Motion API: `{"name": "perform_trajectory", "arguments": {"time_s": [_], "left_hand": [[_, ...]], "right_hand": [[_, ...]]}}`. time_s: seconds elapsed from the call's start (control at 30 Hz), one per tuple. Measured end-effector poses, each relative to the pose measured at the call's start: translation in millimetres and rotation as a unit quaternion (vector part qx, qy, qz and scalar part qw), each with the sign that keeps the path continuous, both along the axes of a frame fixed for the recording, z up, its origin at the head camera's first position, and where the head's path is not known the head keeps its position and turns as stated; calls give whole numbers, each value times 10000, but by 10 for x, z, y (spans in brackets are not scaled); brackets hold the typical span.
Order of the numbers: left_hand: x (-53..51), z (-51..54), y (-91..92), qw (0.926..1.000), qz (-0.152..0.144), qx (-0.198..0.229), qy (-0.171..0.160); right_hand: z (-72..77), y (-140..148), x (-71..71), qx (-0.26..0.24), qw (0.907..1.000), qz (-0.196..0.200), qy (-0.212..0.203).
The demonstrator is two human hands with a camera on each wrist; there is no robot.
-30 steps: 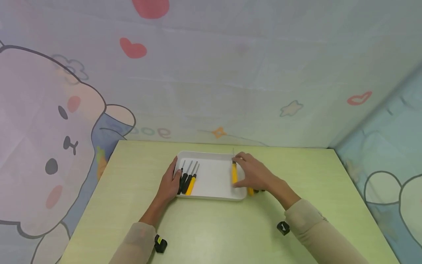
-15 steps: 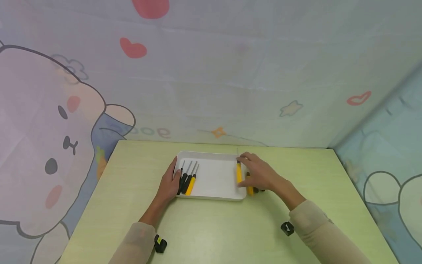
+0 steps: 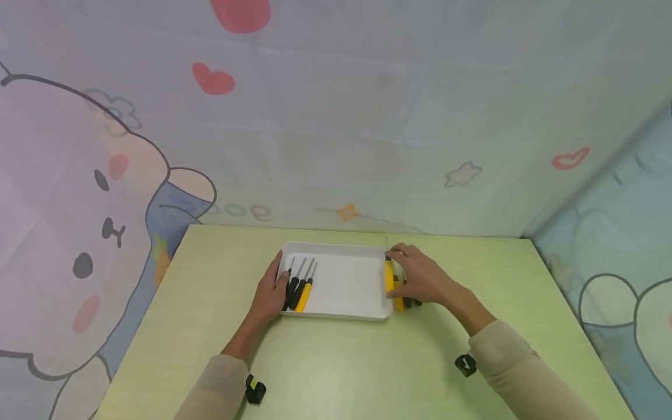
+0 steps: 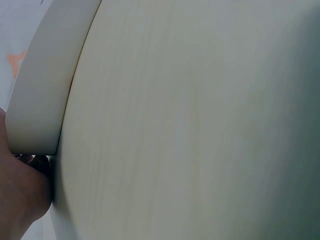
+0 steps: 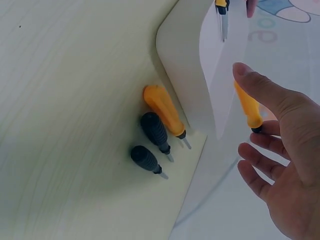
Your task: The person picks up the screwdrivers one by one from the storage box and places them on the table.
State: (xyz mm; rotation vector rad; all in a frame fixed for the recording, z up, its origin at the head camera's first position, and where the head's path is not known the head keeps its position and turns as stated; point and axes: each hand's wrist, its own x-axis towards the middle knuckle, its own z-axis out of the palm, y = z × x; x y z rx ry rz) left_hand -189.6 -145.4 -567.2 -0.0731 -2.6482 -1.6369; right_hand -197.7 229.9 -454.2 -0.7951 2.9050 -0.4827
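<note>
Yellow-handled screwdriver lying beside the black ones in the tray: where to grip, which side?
Probably mid-handle on the yellow-handled screwdriver, from above and the person's right. The handle is far thicker than the slim shaft; bare tray floor lies to its right, while black-handled screwdrivers crowd its left.

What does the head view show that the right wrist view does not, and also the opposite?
Only the head view: the black-handled metal screwdrivers inside the white rectangular tray, red hearts printed on the pale backdrop, and both beige sleeves.

Only the right wrist view: the palm side of the right hand, and the metal shaft of the outermost black-handled screwdriver on the pale wood-grain table.

Both: the tray, that table, three screwdrivers lying beside the tray, and the yellow-handled screwdriver which this hand pinches.
</note>
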Motion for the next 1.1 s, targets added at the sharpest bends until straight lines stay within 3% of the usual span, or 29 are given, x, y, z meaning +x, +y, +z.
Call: {"name": "perform_trajectory", "arguments": {"time_s": [1.1], "left_hand": [[6,-9,0,10000,31,-92,21]], "right_hand": [[-63,425,-34,186,9995,-231,-131]]}}
